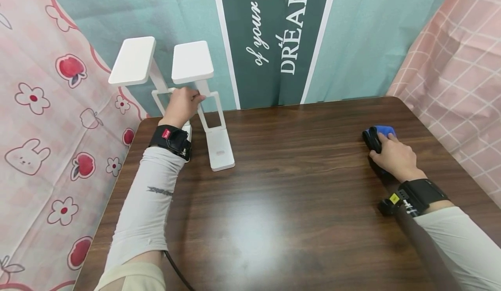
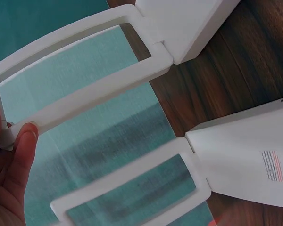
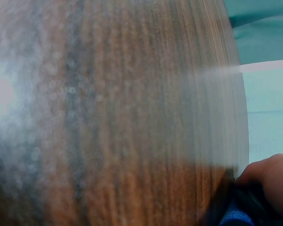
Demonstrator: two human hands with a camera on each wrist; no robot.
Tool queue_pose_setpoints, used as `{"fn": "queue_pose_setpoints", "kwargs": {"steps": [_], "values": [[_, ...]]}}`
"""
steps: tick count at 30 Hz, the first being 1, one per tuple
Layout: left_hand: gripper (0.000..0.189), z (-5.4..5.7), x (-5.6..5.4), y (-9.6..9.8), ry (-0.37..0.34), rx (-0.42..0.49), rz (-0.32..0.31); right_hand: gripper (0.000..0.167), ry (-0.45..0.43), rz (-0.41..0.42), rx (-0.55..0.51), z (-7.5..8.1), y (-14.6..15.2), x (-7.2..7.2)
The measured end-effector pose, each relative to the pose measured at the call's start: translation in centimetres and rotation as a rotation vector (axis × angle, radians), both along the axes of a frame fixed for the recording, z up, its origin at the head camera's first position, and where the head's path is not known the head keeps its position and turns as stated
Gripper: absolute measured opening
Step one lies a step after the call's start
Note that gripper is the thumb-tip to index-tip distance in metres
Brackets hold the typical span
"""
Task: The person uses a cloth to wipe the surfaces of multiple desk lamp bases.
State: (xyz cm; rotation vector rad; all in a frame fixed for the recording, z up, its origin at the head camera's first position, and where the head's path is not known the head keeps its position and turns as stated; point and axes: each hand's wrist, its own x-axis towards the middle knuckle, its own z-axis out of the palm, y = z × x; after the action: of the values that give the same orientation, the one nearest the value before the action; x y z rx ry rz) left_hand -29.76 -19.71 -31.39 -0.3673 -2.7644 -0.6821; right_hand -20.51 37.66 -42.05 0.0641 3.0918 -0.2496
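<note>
Two white folding stands, probably for phones or tablets, stand upright side by side at the table's back left. My left hand (image 1: 182, 106) pinches the open frame of the right-hand stand (image 1: 220, 149) just below its top plate. Close up in the left wrist view, thumb and fingers (image 2: 26, 139) grip a corner of that frame. Just left of it is the other stand (image 1: 133, 60), partly hidden behind my left hand and wrist. At the right, my right hand (image 1: 395, 158) grips a black and blue item (image 1: 385, 130); its kind is unclear because the hand covers part of it.
The dark wooden table (image 1: 282, 186) has a glare patch near its front middle. Behind it hangs a teal curtain (image 1: 360, 34) with lettering. Pink patterned curtains flank both sides. A black cable (image 1: 178, 271) runs beneath the left forearm.
</note>
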Motion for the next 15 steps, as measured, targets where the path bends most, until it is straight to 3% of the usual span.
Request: {"fn": "queue_pose_setpoints", "kwargs": {"steps": [5,15], "values": [[0.046,-0.2,0.1,0.6,0.030,-0.024,-0.025,0.074,0.002,0.000,0.000,0.0,0.1,-0.1],[0.039,-0.2,0.6,2.3,0.021,-0.017,-0.073,0.073,0.009,0.000,-0.001,0.1,-0.1,-0.1]]}}
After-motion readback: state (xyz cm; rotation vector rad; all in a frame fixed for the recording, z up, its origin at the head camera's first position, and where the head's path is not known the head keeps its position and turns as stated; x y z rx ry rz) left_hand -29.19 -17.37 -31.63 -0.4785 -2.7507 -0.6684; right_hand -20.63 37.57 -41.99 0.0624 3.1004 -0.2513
